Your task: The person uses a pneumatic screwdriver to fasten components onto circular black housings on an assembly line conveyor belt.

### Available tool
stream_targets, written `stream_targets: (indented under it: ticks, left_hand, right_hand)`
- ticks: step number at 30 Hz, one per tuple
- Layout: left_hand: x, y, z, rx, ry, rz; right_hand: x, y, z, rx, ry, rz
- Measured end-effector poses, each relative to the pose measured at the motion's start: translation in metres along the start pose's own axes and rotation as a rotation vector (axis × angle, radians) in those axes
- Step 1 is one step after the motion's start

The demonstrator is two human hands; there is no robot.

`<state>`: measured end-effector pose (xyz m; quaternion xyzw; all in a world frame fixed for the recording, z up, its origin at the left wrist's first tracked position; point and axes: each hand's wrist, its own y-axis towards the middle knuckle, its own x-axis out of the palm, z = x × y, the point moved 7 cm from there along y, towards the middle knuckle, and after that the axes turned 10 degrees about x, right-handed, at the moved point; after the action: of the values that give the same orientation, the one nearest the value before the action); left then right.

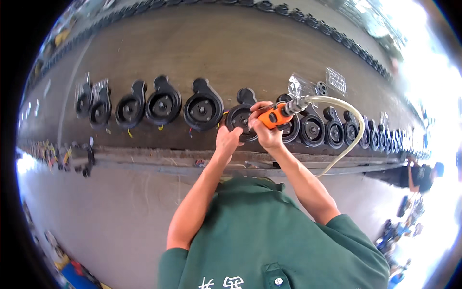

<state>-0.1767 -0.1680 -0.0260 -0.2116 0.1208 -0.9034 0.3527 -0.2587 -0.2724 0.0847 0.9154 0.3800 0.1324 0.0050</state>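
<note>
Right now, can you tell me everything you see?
Middle round part: one, black, centre
Other round parts: five left, many right, black, in line
Far row: many, black, far edge
Orange tool: one, orange, beside middle part
Hose: one, pale, curving from tool
Clear plastic: several, see-through, beyond round parts
Bench: one, brown, underneath
Floor: one, grey, below bench
Other person: one, dark clothes, far right
Shirt: one, green, bottom
Forearms: two, bare, lower middle
Left grip: one, bare, on middle part
Right grip: one, bare, around tool
</note>
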Motion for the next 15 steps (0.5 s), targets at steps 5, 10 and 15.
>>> stream_targets:
  ticks: [5,10,15]
  left_hand:
    - [0.001,-0.018,0.035,0.184,0.885,0.113]
    - [0.060,-0.052,0.091,0.532,1.578,0.004]
    - [0.141,-0.045,0.098,0.972,1.446,-0.359]
  right_hand:
    - [-0.002,-0.023,-0.077,-0.159,0.232,0.014]
    - [-0.095,-0.049,-0.104,-0.271,0.085,0.295]
    - [-0.164,-0.076,-0.096,-0.263,0.213,0.526]
